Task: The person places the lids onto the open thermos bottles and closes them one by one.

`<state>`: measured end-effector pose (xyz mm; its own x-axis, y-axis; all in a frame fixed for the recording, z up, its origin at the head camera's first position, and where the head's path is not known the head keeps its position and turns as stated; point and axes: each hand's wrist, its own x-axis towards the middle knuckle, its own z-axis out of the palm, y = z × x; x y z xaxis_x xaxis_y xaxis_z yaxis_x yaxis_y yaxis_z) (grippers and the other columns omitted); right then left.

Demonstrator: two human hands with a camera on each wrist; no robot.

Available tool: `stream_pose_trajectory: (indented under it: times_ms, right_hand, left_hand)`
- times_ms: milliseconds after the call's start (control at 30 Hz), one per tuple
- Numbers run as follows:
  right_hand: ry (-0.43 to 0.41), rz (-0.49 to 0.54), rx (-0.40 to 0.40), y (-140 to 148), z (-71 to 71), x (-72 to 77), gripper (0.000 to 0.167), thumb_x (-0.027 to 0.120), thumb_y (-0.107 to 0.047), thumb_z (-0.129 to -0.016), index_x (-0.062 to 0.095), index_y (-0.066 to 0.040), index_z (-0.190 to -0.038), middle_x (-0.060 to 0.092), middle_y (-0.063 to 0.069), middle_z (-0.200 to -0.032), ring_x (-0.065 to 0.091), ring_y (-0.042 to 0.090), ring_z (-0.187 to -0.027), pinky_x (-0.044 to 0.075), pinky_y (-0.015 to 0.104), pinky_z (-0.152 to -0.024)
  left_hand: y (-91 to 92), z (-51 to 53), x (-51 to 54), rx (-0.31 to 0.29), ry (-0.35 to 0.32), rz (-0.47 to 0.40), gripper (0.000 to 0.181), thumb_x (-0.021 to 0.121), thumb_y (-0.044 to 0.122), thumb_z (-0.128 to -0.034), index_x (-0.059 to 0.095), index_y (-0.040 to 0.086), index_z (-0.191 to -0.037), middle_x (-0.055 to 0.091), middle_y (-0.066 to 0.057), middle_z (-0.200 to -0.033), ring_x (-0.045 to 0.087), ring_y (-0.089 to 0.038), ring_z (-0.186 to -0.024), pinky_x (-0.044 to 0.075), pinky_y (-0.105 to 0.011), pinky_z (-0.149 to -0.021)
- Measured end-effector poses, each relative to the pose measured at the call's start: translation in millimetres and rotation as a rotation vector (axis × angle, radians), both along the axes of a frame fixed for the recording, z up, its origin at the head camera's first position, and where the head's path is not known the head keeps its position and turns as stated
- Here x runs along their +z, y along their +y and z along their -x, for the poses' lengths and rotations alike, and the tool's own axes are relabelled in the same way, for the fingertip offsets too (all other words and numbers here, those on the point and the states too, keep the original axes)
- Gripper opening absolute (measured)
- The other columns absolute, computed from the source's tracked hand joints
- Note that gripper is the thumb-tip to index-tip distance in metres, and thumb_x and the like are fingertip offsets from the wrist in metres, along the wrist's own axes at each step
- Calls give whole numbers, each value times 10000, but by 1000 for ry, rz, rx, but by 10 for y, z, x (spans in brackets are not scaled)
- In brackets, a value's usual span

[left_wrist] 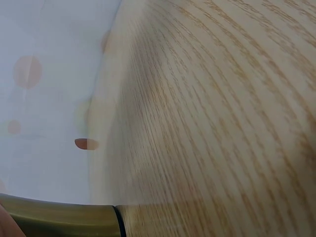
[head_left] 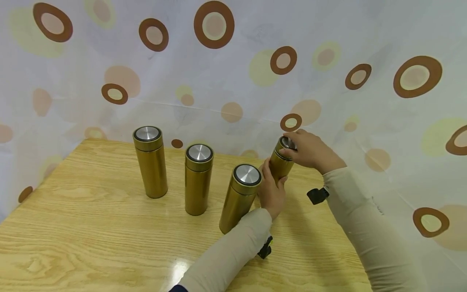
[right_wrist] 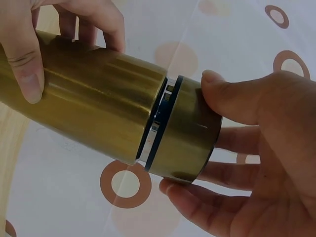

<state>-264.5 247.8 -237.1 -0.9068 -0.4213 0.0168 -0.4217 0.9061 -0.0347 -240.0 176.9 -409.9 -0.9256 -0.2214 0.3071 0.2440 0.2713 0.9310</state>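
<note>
My left hand [head_left: 271, 194] grips the body of a gold thermos flask [head_left: 280, 167] at the right of the table. The fingers and thumb of my right hand [head_left: 310, 150] hold its lid [right_wrist: 190, 131], which has a steel disc on top. In the right wrist view a narrow gap with a bright band separates the lid from the flask's body [right_wrist: 94, 94], so the lid is slightly raised. Part of the gold flask [left_wrist: 64, 219] shows at the lower left of the left wrist view. Whether its base touches the table is hidden by my left hand.
Three similar lidded thermos flasks stand upright: one [head_left: 238, 198] close beside my left forearm, one [head_left: 198, 180] in the middle, one [head_left: 150, 162] at the left. The wooden table [head_left: 91, 231] ends at a white sheet [head_left: 175, 73] with printed circles.
</note>
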Motion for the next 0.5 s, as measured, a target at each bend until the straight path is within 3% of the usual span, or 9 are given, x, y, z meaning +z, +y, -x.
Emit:
stream_pose_trajectory:
  times_ms: [100, 200, 333, 500]
  right_hand:
    - [66, 1, -24, -3, -1, -25, 557, 603, -340, -950, 517, 80, -1307, 574, 291, -1190, 558, 438, -1067, 474, 570, -873]
    - [133, 47, -63, -8, -3, -57, 477, 643, -393, -912, 636, 58, -1068, 627, 223, -950, 598, 365, -853, 504, 489, -715]
    - [190, 120, -112, -26, -10, -96, 426, 674, -435, -872, 598, -21, -806, 575, 132, -775, 554, 283, -687, 468, 416, -590]
    - [193, 139, -126, -44, -7, -107, 419, 673, -432, -869, 612, -23, -800, 599, 133, -780, 576, 289, -694, 487, 445, -621]
  left_hand:
    - [-1, -4, 8, -1, 0, 9, 680, 601, 284, -926, 228, 228, -1491, 369, -11, -1472, 653, -274, -958, 537, -417, -819]
    - [-1, -6, 16, -3, -3, 13, 681, 601, 290, -924, 229, 226, -1491, 369, -12, -1472, 650, -279, -970, 533, -425, -830]
    - [-1, -6, 12, -4, -2, 4, 684, 612, 279, -920, 236, 225, -1488, 373, -14, -1465, 629, -281, -1049, 521, -440, -882]
    - [13, 9, -28, 6, 10, 5, 689, 623, 274, -916, 238, 231, -1485, 384, -15, -1454, 617, -277, -1084, 519, -443, -896]
